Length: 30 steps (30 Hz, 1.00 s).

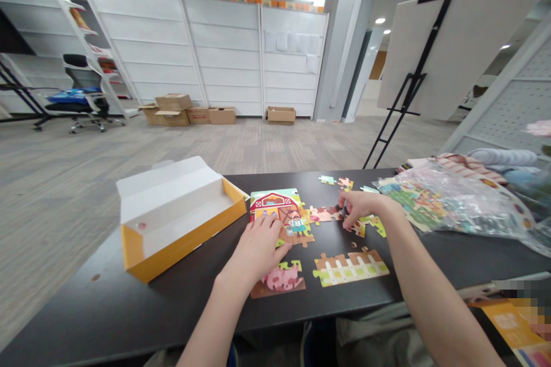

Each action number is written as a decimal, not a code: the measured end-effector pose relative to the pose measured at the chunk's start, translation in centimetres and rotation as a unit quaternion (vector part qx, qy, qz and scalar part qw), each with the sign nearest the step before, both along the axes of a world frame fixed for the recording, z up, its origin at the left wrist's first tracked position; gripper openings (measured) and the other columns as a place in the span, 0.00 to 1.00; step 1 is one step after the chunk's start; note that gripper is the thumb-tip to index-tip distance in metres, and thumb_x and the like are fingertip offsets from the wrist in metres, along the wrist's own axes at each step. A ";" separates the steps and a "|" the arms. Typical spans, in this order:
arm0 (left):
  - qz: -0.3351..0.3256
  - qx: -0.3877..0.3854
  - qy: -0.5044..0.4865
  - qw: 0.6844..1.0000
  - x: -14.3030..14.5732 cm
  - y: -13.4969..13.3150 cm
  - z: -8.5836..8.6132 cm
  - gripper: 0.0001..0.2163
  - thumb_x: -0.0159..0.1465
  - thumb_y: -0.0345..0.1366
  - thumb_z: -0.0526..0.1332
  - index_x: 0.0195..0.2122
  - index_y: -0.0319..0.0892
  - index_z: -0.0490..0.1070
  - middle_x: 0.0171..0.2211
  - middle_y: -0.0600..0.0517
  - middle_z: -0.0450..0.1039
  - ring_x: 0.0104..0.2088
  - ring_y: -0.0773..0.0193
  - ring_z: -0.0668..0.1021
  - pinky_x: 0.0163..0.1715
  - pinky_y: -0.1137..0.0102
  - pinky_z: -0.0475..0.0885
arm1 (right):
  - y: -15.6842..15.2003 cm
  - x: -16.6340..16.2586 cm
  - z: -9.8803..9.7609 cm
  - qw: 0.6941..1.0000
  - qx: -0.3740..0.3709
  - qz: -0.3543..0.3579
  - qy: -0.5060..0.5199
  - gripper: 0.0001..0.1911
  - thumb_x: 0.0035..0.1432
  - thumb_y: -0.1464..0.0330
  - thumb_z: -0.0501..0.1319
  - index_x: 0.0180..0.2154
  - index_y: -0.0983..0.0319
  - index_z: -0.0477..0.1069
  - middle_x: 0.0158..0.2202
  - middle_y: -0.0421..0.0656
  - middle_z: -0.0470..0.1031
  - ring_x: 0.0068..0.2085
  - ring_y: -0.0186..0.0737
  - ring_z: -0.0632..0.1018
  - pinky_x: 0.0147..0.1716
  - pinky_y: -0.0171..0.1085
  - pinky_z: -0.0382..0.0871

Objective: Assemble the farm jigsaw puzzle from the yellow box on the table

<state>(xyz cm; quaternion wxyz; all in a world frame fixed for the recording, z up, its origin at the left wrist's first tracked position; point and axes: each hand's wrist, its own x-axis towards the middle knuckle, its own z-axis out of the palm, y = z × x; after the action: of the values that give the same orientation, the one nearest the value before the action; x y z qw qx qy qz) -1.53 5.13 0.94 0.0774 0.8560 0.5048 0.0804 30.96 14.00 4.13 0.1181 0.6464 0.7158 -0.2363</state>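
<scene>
A farm jigsaw lies in parts on the black table [129, 309]. My left hand [258, 246] rests flat, fingers spread, on the joined red barn section [275, 206]. My right hand [359, 206] is curled, fingertips pinching a loose puzzle piece [356, 228] beside a pinkish piece [323, 214]. Nearer me lie a pig section [282, 278] and a fence section [350, 268]. A few loose pieces [340, 182] sit at the table's far edge.
An open yellow and white box [181, 215] stands at the left of the table. Crinkled clear plastic bags [456, 203] with printed sheets lie at the right. An easel with a white board [413, 80], cardboard boxes [172, 109] and an office chair [80, 97] stand beyond.
</scene>
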 end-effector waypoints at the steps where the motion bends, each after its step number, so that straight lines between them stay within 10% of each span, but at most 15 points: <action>1: 0.000 -0.002 -0.001 1.000 0.0 0.0 0.0 0.15 0.68 0.46 0.58 0.49 0.43 0.72 0.56 0.45 0.71 0.57 0.48 0.72 0.55 0.55 0.67 | 0.0 0.1 0.0 1.000 -0.004 0.003 -0.003 0.38 0.30 0.56 0.75 0.45 0.59 0.70 0.37 0.41 0.78 0.37 0.45 0.79 0.28 0.35 0.64; 17: 0.005 0.004 0.016 1.000 0.1 0.2 0.2 0.16 0.68 0.47 0.56 0.48 0.42 0.72 0.56 0.42 0.71 0.56 0.46 0.72 0.52 0.55 0.69 | -0.3 2.3 0.4 0.997 0.076 -0.019 0.000 0.10 0.43 0.69 0.70 0.32 0.61 0.78 0.32 0.44 0.79 0.34 0.45 0.78 0.29 0.36 0.65; 30: 0.005 -0.001 0.017 1.000 0.6 0.4 0.4 0.17 0.68 0.46 0.56 0.52 0.42 0.69 0.55 0.40 0.70 0.57 0.43 0.72 0.52 0.54 0.69 | -5.0 0.9 -0.5 0.989 0.146 -0.003 0.014 0.21 0.38 0.61 0.74 0.38 0.62 0.80 0.43 0.50 0.79 0.45 0.53 0.79 0.40 0.39 0.71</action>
<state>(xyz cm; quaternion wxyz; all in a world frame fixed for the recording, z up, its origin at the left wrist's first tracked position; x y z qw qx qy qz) -0.89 5.49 1.30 0.0689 0.8545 0.5107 0.0661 31.82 9.04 3.58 0.0122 0.6553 0.7425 -0.1386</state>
